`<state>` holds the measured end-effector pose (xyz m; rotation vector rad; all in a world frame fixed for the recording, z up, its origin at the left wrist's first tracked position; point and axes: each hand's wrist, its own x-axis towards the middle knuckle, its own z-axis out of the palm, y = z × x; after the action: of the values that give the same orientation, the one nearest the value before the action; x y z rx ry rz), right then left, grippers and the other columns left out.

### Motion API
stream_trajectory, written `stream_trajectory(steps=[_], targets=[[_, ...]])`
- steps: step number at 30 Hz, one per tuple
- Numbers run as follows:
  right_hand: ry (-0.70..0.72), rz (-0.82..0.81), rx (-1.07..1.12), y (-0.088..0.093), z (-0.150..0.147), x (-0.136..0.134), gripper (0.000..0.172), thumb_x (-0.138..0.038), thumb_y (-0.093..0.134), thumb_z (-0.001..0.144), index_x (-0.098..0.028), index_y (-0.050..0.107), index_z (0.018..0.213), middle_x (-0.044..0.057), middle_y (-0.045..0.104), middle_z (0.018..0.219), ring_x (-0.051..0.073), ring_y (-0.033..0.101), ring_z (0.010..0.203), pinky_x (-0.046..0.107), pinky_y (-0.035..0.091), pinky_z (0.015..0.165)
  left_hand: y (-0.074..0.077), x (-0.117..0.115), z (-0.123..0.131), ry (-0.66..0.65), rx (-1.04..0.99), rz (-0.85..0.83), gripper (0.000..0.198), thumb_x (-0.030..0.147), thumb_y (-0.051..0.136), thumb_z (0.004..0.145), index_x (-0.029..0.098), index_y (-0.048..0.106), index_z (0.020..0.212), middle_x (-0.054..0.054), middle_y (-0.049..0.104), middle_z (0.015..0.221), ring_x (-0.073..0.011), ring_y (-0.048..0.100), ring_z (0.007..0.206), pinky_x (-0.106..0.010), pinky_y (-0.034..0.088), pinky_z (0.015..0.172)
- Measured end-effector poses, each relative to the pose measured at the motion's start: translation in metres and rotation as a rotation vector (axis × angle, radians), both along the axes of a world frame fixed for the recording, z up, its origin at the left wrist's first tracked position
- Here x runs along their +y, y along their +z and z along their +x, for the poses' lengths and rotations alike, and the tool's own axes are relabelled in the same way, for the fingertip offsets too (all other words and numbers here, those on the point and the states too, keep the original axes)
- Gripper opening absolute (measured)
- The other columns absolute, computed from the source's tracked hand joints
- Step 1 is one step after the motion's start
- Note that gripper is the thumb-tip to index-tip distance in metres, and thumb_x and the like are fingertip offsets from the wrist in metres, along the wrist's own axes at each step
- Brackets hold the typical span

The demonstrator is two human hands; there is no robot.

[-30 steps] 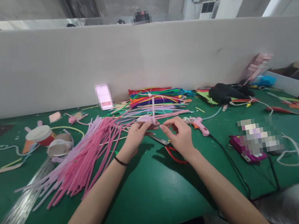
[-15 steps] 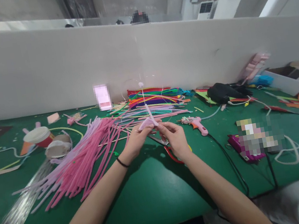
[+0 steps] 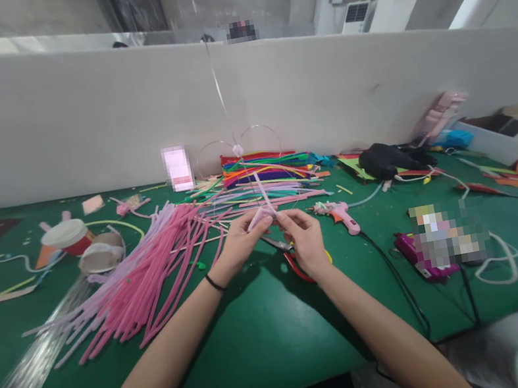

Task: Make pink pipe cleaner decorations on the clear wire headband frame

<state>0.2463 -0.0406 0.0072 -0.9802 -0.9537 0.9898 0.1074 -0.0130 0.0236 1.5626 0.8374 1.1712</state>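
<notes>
A pale lilac pipe cleaner (image 3: pixel 261 187), bent into a folded shape low down with one end sticking up, is pinched between my two hands. My left hand (image 3: pixel 242 236) grips its left part, and my right hand (image 3: pixel 302 234) holds it at the right, the fingertips nearly touching. Behind it rises a thin clear wire frame (image 3: pixel 219 87) with round loops and a small pale pink knot (image 3: pixel 238 151); where it joins the pipe cleaner is hidden by my fingers. Scissors with red and yellow handles (image 3: pixel 296 266) lie beneath my right hand.
Pink and lilac pipe cleaners (image 3: pixel 152 273) spread at the left, beside clear strands (image 3: pixel 33 367). Multicoloured pipe cleaners (image 3: pixel 265 169) lie against the white partition (image 3: pixel 75 119). A pink glue gun (image 3: pixel 345 217) with a black cord and a purple item (image 3: pixel 412 254) are on the right.
The wire frame has tilted, so its loops and long stem now stand higher against the partition. The pipe cleaner has turned slightly in my fingers; both hands stay in nearly the same place.
</notes>
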Motion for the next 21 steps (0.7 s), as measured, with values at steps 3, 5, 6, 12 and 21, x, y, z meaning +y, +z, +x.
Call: stream_trajectory(steps=[3,5,6,12,21], targets=[[0.048,0.005,-0.022,0.001,-0.001,0.001,0.032,-0.048,0.073,0.073,-0.018,0.072,0.083,0.003,0.071,0.077,0.013,0.056,0.060,0.021,0.037,0.044,0.000,0.000,0.001,0.092,-0.043,0.002,0.031,0.045,0.069,0.078,0.015,0.073,0.085,-0.005,0.072,0.085,-0.0182,0.064,0.078,-0.027,0.049,0.071],[0.083,0.016,-0.033,0.001,0.000,0.001,0.033,-0.049,0.071,0.074,-0.018,0.071,0.085,0.004,0.071,0.079,0.014,0.058,0.063,0.021,0.039,0.044,0.000,0.000,0.000,0.107,-0.060,-0.003,0.029,0.044,0.069,0.079,0.015,0.072,0.082,-0.004,0.071,0.081,-0.0178,0.063,0.076,-0.026,0.049,0.070],[0.090,0.024,-0.041,0.001,0.000,0.001,0.033,-0.049,0.071,0.075,-0.019,0.071,0.086,0.003,0.070,0.077,0.014,0.058,0.062,0.021,0.039,0.044,0.000,0.000,-0.001,0.109,-0.062,-0.007,0.029,0.044,0.069,0.079,0.015,0.073,0.083,-0.004,0.071,0.081,-0.0179,0.063,0.076,-0.026,0.048,0.069],[0.117,0.028,-0.076,-0.014,-0.007,0.001,0.029,-0.047,0.071,0.077,-0.018,0.069,0.081,-0.002,0.062,0.064,0.008,0.045,0.047,0.020,0.033,0.042,-0.010,-0.006,-0.010,0.118,-0.015,-0.014,0.029,0.043,0.067,0.081,0.015,0.071,0.084,-0.003,0.068,0.077,-0.0153,0.060,0.071,-0.024,0.046,0.063],[0.313,0.021,-0.911,0.003,0.031,0.000,0.027,-0.043,0.063,0.085,-0.022,0.069,0.101,0.006,0.071,0.095,0.020,0.065,0.083,0.031,0.047,0.074,-0.021,-0.013,-0.040,0.206,-0.086,-0.183,0.035,0.049,0.070,0.077,0.018,0.071,0.093,-0.007,0.072,0.095,-0.0191,0.068,0.080,-0.024,0.052,0.059]])
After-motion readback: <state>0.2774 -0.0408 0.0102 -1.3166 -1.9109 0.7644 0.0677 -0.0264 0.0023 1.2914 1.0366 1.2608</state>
